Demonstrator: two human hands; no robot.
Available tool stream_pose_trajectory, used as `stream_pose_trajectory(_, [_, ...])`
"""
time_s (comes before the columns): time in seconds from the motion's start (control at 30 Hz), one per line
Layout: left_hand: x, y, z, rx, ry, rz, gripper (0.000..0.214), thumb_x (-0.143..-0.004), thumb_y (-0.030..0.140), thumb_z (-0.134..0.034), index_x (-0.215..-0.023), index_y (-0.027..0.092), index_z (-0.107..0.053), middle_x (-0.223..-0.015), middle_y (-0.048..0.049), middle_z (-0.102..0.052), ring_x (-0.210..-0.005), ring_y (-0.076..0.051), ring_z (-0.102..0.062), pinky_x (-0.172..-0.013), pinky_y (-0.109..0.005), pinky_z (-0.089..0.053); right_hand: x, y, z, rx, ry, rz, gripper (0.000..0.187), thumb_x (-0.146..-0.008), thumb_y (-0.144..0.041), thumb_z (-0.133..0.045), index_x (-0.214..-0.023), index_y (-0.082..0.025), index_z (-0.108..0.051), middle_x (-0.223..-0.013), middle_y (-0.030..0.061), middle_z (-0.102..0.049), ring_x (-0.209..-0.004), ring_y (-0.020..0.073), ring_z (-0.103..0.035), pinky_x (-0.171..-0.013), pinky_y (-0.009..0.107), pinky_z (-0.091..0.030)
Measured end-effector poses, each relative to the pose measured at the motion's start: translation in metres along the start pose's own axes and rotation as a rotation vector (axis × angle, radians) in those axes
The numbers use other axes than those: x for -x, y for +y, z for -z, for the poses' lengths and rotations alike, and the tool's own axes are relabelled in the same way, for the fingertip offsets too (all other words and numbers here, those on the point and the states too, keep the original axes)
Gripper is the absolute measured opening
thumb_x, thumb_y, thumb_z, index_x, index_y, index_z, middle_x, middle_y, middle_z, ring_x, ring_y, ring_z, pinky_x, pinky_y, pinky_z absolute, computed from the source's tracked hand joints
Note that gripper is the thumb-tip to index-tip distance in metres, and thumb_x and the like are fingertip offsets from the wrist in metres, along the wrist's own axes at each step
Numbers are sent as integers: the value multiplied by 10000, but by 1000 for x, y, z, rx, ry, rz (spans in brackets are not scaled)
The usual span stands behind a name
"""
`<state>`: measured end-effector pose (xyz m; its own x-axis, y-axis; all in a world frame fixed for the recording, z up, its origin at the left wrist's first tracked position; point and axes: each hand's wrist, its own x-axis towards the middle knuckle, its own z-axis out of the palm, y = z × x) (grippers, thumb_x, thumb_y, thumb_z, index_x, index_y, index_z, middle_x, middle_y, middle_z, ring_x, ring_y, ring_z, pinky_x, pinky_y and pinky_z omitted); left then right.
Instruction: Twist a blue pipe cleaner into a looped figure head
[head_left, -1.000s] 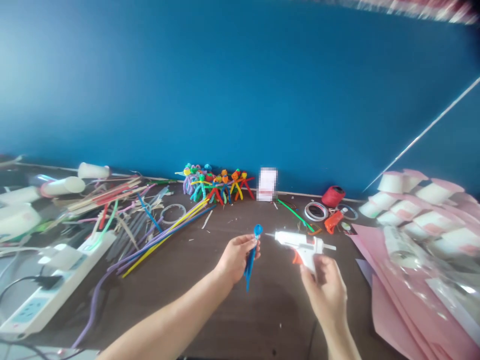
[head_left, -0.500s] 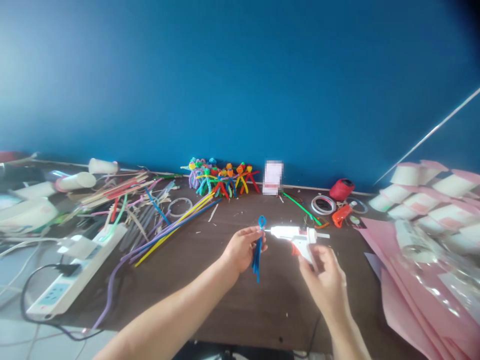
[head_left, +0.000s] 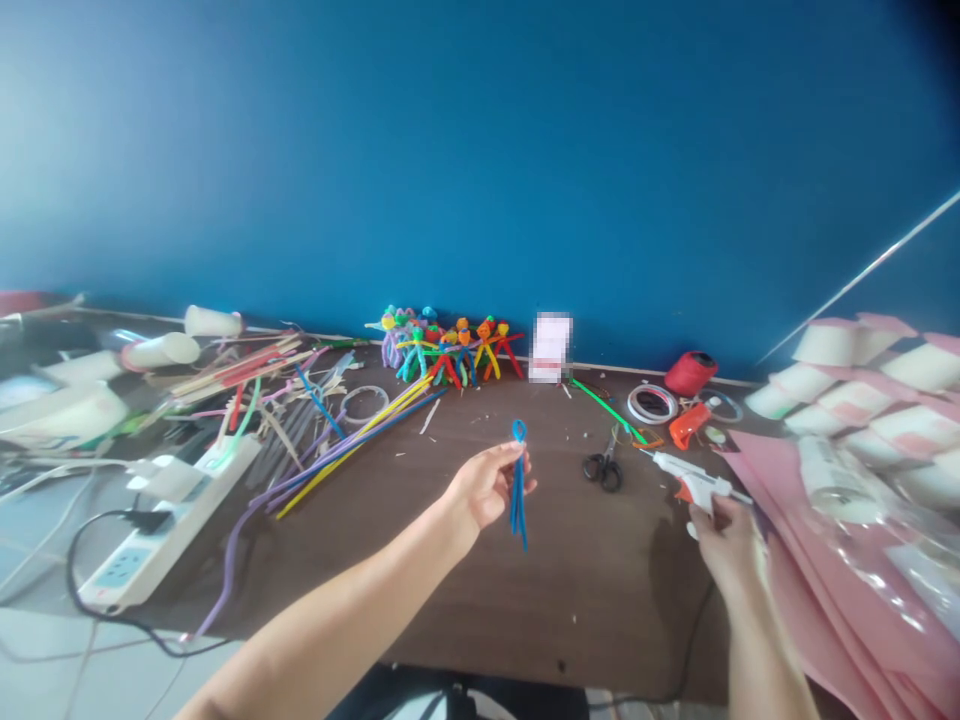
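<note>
A left hand (head_left: 487,488) grips a looped blue pipe cleaner (head_left: 517,505) mid-bench, its fingers (head_left: 507,456) pinched just below the loop, strands hanging down. Near the bench's right edge, a right hand (head_left: 727,548) clenches a white hot glue gun (head_left: 696,478), its fingers (head_left: 703,524) closed on the grip, beside pink paper sheets (head_left: 814,610); black-handled scissors (head_left: 604,468) lie near the nozzle.

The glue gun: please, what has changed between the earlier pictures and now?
The right hand has carried the white glue gun to the right, away from the blue pipe cleaner, to the edge of the pink paper sheets. This uncovers black-handled scissors on the table. The left hand still holds the pipe cleaner, loop up.
</note>
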<state>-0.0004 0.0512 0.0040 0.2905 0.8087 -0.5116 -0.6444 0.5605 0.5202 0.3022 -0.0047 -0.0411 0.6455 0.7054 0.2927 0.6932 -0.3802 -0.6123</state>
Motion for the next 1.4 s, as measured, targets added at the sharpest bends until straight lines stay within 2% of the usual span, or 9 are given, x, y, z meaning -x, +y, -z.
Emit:
stream_pose_trajectory(0.1, [2,-4,-1,-28,-57,-10,41,-706,77,-574,-694,116,-573,-636,-13,-556,-581,-101,-536,-612,-298,-499,11,-28,2,66,70,65,362,-603,-395,-529,-863,-151,-592,-823,148,-636,-854,329,-563,-705,485,-447])
stream_pose_trajectory(0.27, [10,-8,-5,-115,-148,-18,47,-677,119,-614,-659,120,-571,-635,-16,-552,-575,-101,-523,-584,-267,-477,53,-108,-2,-370,-331,363,238,-733,-361,-492,-831,-175,-602,-834,88,-648,-754,206,-609,-702,327,-480])
stream_pose_trajectory(0.43, [20,-7,-8,-173,-202,-98,183,-581,216,-721,-629,123,-572,-580,4,-535,-538,-86,-503,-580,-226,-434,82,-154,-6,-541,-466,430,154,-781,-282,-489,-803,-185,-607,-786,40,-658,-734,174,-615,-683,270,-480])
stream_pose_trajectory(0.63, [26,-10,-4,-455,-123,-369,201,-600,294,-706,-637,127,-601,-560,9,-525,-534,-79,-458,-527,-188,-349,92,-158,-11,-685,-452,382,227,-801,-264,-504,-998,-166,-556,-810,48,-631,-704,160,-602,-654,279,-495])
stream_pose_trajectory(0.73, [31,-11,-4,-621,-106,-461,184,-632,300,-678,-649,132,-603,-579,8,-539,-536,-78,-433,-519,-189,-324,91,-159,-5,-688,-365,496,296,-812,-221,-493,-1106,-193,-516,-935,67,-595,-807,168,-585,-728,311,-489])
stream_pose_trajectory(0.9, [36,-12,-3,-712,-150,-468,180,-651,306,-654,-721,143,-623,-642,-3,-579,-586,-97,-458,-566,-196,-346,87,-162,6,-553,-319,744,273,-821,-143,-456,-1059,-217,-565,-985,77,-571,-928,190,-548,-808,345,-465])
stream_pose_trajectory(1.03, [31,-16,4,-814,-184,-467,191,-688,324,-614,-650,137,-608,-593,3,-536,-576,-99,-430,-571,-198,-342,87,-161,3,-474,-284,764,223,-815,-130,-454,-990,-203,-569,-926,72,-583,-894,193,-557,-781,345,-479])
stream_pose_trajectory(1.17, [26,-18,12,-910,-158,-489,244,-692,364,-601,-591,142,-582,-548,12,-472,-539,-95,-386,-524,-194,-312,88,-162,-1,-414,-302,818,276,-806,-93,-431,-1036,-202,-537,-897,74,-588,-870,201,-555,-764,365,-480])
stream_pose_trajectory(1.4, [28,-16,11,-892,-171,-477,274,-690,391,-597,-575,143,-573,-538,16,-451,-525,-91,-365,-514,-196,-298,88,-164,-1,-395,-272,889,252,-808,-80,-407,-983,-196,-546,-816,70,-584,-802,208,-563,-711,374,-483])
